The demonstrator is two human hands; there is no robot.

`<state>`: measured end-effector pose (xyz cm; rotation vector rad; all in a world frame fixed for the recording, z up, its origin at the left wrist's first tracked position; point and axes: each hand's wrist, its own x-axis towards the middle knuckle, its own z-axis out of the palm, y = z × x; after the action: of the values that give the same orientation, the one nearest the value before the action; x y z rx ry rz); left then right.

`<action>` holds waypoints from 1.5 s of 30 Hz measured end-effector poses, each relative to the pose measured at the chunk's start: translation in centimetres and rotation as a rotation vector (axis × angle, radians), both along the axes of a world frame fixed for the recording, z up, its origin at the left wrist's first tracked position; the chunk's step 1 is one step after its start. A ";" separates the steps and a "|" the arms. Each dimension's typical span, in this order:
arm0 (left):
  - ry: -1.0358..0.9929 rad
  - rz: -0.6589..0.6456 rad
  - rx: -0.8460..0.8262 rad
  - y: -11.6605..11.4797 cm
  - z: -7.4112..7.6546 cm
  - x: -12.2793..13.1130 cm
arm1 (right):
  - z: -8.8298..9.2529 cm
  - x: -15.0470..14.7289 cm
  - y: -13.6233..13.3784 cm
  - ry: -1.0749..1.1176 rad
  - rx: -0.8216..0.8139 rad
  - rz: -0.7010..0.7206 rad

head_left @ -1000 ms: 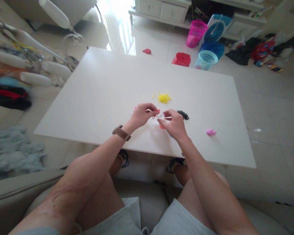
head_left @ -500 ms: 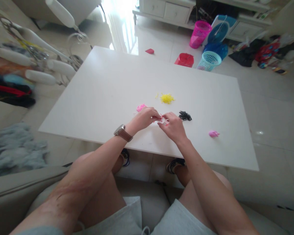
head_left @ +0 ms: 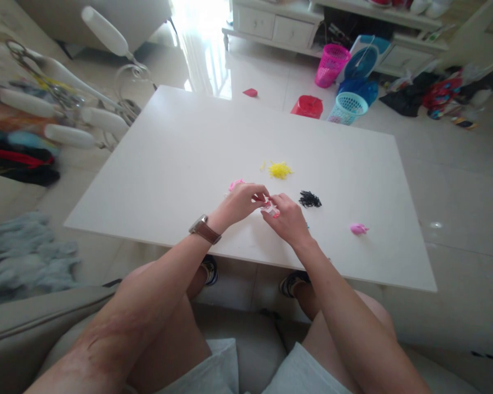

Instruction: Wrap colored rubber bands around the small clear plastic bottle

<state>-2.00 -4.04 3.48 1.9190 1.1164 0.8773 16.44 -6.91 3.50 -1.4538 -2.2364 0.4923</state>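
Your right hand grasps the jar over the table, some red seemingly inside already; your left hand seems to pinch red bits at its mouth. Yellow, black and pink piles lie loose outside it.

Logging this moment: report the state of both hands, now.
Left hand: fingers curled at the small clear container, by some red pieces; whether it grips any cannot be told.
Right hand: closed, holding that container.
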 end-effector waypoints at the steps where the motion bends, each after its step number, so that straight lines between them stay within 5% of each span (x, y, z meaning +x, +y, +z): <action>1: -0.016 -0.006 -0.006 0.0 0.0 0.0 | -0.1 0.0 0.0 0.000 0.002 -0.003; 24: -0.110 0.034 0.061 0.0 -0.2 0.2 | -1.1 0.0 0.3 0.162 0.021 -0.056; 33: 0.010 -0.064 0.154 0.0 -0.4 0.1 | -1.2 0.0 0.4 0.191 0.000 -0.084; 45: -0.091 0.031 0.056 -0.4 0.0 0.9 | -0.9 -0.3 0.3 0.211 -0.022 -0.056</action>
<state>-1.07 -4.45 3.50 1.8915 1.0804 1.0125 16.11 -6.59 2.59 -1.4017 -2.0265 0.6234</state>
